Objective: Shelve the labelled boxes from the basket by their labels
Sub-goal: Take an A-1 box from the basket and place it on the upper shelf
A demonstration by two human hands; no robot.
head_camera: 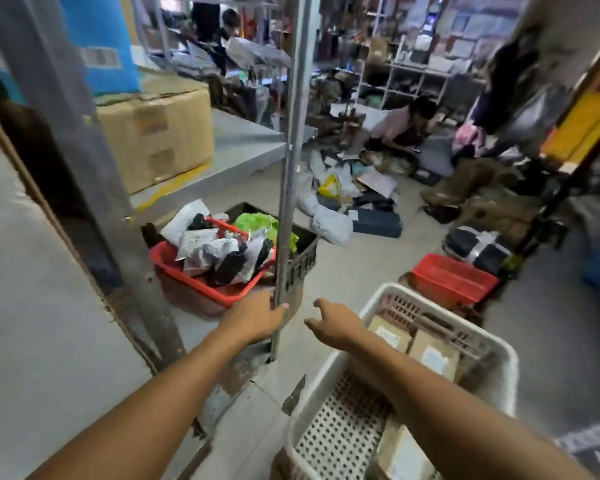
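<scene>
A white perforated plastic basket point(388, 299) stands on the floor at the lower right. Inside lie brown cardboard boxes with white labels: two at its far end point(390, 336) point(432, 355) and one at the near end point(400, 452). My left hand point(253, 318) reaches forward beside the grey metal shelf post point(291, 168), fingers touching or close to it, holding nothing. My right hand point(333, 325) hovers open over the basket's far left rim, fingers spread and empty. A grey shelf board point(236, 140) carries a large cardboard carton point(156, 133).
A red tub point(201, 282) of bagged parcels sits in a black crate point(302, 261) under the shelf. A red crate point(454, 278) lies on the floor to the right. Parcels litter the floor ahead; a person crouches there, another stands farther back.
</scene>
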